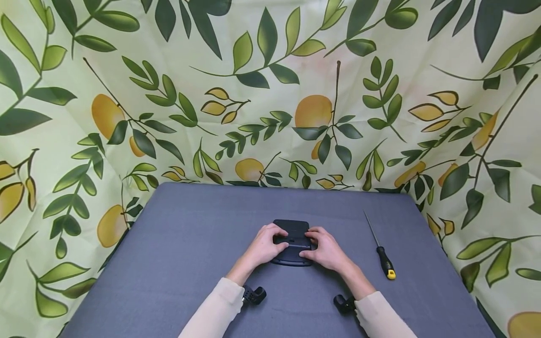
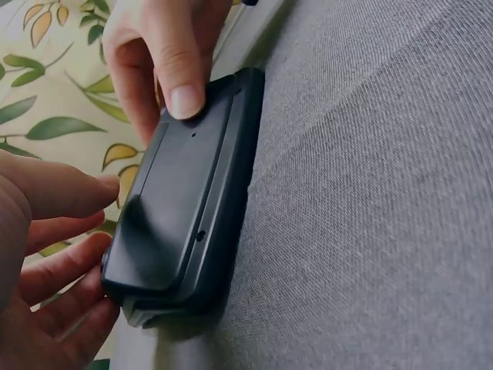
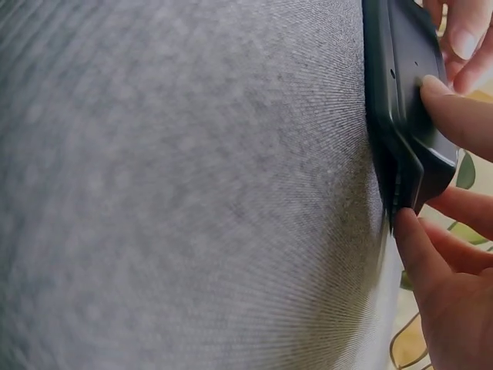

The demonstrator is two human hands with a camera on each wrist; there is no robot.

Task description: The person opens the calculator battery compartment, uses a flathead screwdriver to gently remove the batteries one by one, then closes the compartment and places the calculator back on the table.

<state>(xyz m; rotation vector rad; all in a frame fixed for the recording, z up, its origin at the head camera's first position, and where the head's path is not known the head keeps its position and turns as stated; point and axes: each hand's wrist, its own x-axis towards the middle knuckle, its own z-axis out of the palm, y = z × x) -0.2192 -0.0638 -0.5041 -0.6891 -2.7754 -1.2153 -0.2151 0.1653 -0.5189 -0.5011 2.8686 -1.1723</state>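
A black plastic device [image 1: 296, 227] with small screw holes, looking like a desk calculator turned face down, lies on the table in the head view. At its right side my right hand [image 1: 324, 251] grips it, thumb on the upper surface and fingers along the edge, as the right wrist view shows. My left hand [image 1: 263, 245] is at the opposite side. In the left wrist view its fingers [image 2: 65, 277] touch the end of the device, while the thumb is raised off the surface.
A screwdriver [image 1: 382, 256] with a black and yellow handle lies to the right of my right hand, its shaft pointing away. Grey cloth covers the table [image 1: 203, 220]. A leaf-and-fruit patterned curtain [image 1: 262, 103] hangs behind and along both sides.
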